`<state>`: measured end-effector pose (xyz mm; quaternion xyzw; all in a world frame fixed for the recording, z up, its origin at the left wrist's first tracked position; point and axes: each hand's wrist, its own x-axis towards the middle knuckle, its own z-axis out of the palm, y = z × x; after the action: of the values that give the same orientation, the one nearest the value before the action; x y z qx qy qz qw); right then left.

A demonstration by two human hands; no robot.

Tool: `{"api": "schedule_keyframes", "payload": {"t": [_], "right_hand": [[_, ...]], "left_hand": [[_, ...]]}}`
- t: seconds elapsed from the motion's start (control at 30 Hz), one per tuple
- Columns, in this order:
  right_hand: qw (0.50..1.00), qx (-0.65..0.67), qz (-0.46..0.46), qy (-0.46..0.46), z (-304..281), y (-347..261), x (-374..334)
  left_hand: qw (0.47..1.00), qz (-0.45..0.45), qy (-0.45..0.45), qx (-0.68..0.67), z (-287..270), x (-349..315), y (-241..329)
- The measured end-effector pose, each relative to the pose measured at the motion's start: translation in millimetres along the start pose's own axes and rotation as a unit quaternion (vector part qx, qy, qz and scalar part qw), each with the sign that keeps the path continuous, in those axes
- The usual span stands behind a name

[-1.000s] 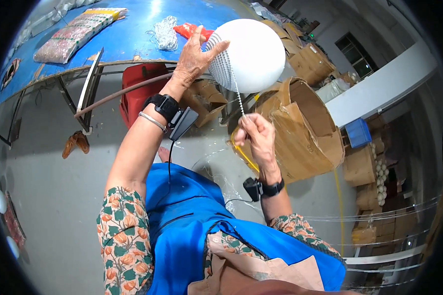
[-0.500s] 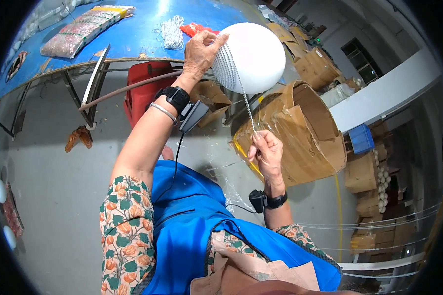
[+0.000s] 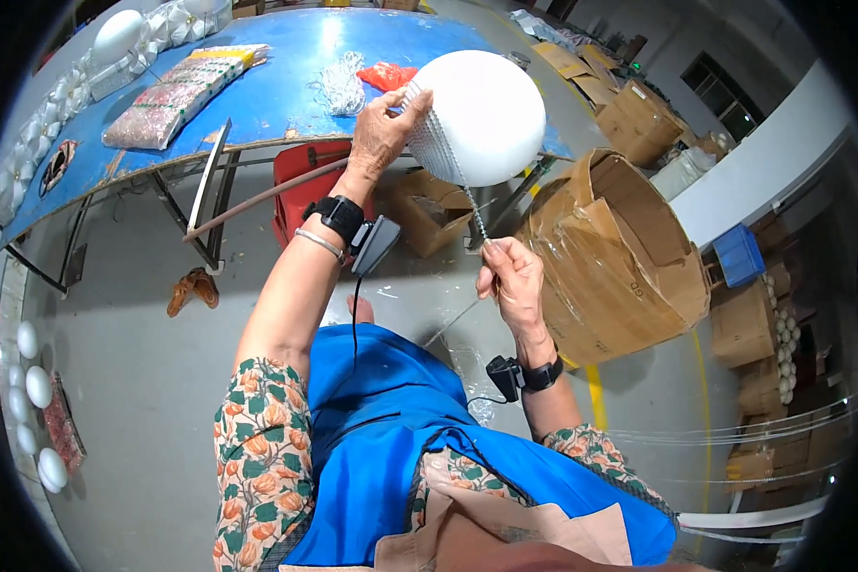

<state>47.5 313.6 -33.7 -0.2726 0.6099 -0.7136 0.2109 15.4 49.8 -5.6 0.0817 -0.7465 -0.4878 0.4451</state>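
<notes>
A large smooth white ball [image 3: 494, 116] is up by the table's front edge, its left side covered with close rows of silvery beads. My left hand [image 3: 381, 135] is closed against that beaded side, thumb and fingertips pressing on its upper left; the fingers behind are partly hidden. From the rows a silvery bead strand [image 3: 476, 210] runs taut down to my right hand [image 3: 515, 278]. The right thumb and forefinger pinch this strand, and a loose length hangs below the fist toward the floor.
The blue table [image 3: 286, 57] bears a bundle of white string [image 3: 341, 84], a red bag [image 3: 387, 76] and a long plastic-wrapped pack [image 3: 183, 95]. An open cardboard box [image 3: 601, 276] stands right of my right hand. A red plastic stool [image 3: 296, 181] is under the table.
The view has shifted, showing more of the table's left side. My right hand has come slightly closer to the ball, still pinching the strand. The left hand stays on the beaded side.
</notes>
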Motion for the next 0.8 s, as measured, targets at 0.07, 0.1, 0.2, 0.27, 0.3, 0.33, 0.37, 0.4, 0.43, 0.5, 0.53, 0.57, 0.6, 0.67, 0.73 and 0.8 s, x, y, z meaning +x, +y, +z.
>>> {"api": "schedule_keyframes", "payload": {"t": [0.07, 0.1, 0.2, 0.27, 0.3, 0.33, 0.37, 0.4, 0.43, 0.5, 0.53, 0.57, 0.6, 0.67, 0.73, 0.8], "right_hand": [[1.0, -0.019, -0.022, 0.007, 1, 0, 4], [1.0, -0.018, -0.021, 0.006, 1, -1, 7], [1.0, -0.02, -0.019, 0.009, 3, 0, 18], [1.0, -0.018, -0.019, 0.005, 8, 0, 22], [0.999, -0.027, -0.02, 0.016, 10, 0, 24], [0.999, -0.028, -0.021, 0.013, 10, 1, 26], [0.999, -0.014, -0.032, 0.019, 9, 2, 28], [0.999, 0.0, -0.042, 0.025, 9, 2, 30], [0.999, -0.001, -0.043, 0.022, 9, 2, 31], [0.999, 0.001, -0.048, 0.018, 10, 1, 34], [0.999, 0.001, -0.048, 0.017, 11, 2, 36], [0.999, -0.007, -0.048, 0.022, 13, 3, 39], [0.998, -0.014, -0.048, 0.027, 14, 4, 41], [0.998, -0.018, -0.055, 0.026, 13, 2, 45], [0.998, -0.02, -0.059, 0.027, 11, 1, 45], [0.998, -0.038, -0.034, 0.033, 8, -3, 40]], "left_hand": [[0.998, -0.033, -0.001, -0.048, 2, 4, -2], [0.998, -0.033, 0.0, -0.048, 2, 3, -4], [0.997, -0.063, 0.051, 0.015, 2, 5, 3], [0.986, -0.052, 0.145, 0.069, 5, 7, 4], [0.987, -0.039, 0.148, 0.05, 6, 9, 0], [0.986, -0.039, 0.152, 0.05, 5, 10, 2], [0.99, -0.045, 0.13, 0.025, 4, 9, 4], [0.993, -0.051, 0.107, -0.001, 4, 9, 6], [0.992, -0.058, 0.109, -0.018, 6, 7, 7], [0.993, -0.082, 0.075, -0.036, 2, 10, -1], [0.992, -0.106, 0.036, -0.052, -2, 11, -3], [0.993, -0.106, 0.005, -0.06, -5, 10, -5], [0.993, -0.106, 0.004, -0.06, -4, 5, -7], [0.995, 0.074, 0.036, 0.06, 1, -9, 0], [0.999, 0.02, -0.029, 0.036, -6, -9, 12], [0.991, -0.06, -0.121, -0.002, -9, -7, 22]]}}
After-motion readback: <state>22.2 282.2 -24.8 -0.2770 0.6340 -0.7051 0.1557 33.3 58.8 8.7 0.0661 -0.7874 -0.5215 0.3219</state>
